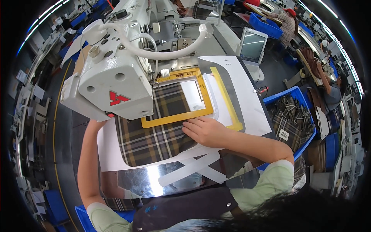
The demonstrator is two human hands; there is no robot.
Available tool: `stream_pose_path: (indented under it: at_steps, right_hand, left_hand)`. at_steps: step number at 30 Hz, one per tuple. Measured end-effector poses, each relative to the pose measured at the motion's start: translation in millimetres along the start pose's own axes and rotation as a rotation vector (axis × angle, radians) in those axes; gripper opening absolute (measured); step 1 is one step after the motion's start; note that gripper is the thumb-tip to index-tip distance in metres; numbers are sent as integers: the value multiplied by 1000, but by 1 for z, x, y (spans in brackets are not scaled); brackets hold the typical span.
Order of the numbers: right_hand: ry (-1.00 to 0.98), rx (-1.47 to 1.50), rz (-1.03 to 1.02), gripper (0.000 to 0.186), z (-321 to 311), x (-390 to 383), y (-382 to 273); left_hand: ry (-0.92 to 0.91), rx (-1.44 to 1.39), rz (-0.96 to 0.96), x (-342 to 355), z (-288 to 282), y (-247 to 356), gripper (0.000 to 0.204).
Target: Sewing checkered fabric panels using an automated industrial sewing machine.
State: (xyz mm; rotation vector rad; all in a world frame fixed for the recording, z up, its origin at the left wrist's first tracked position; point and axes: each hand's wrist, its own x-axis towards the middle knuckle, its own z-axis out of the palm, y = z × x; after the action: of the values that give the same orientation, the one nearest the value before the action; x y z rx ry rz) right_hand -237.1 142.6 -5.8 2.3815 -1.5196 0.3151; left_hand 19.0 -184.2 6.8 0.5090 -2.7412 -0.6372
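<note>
A dark plaid fabric piece (154,145) lies under the white sewing machine head (116,83), partly covered by a yellow clamp frame (176,117). My right hand (205,131) rests flat on the fabric's right edge, its fingers stretched out close to the frame's lower bar. Only the wrist and a little of my left hand (99,123) show beside the machine head's lower left; the fingers are hidden behind it. Beneath the fabric is a white sheet (247,112), with a yellow strip (224,96) on its right part.
Two crossed translucent strips (189,169) lie on the shiny metal plate (131,181) nearest me. A blue bin (281,94) with several plaid pieces stands at right. A control screen (253,45) is behind it. Co-workers (288,29) sit farther off at the right.
</note>
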Motion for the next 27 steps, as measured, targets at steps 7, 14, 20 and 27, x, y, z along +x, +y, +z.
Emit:
stream_pose_path:
  at_steps: [7,14,20,27]
  right_hand:
    - [-35,77,281,31,-23,-56,16]
    - [217,483,930,19,5,-18,105]
    - [208,444,981,18,48,10,146]
    - [381,486,1041,23,51,18,156]
  left_hand:
    - [62,7,-12,71,48,58,30]
    - [88,23,-29,49,62,32,30]
    - [133,53,-99,42,65,13,29]
    - [113,60,-237,39,72,-34,28]
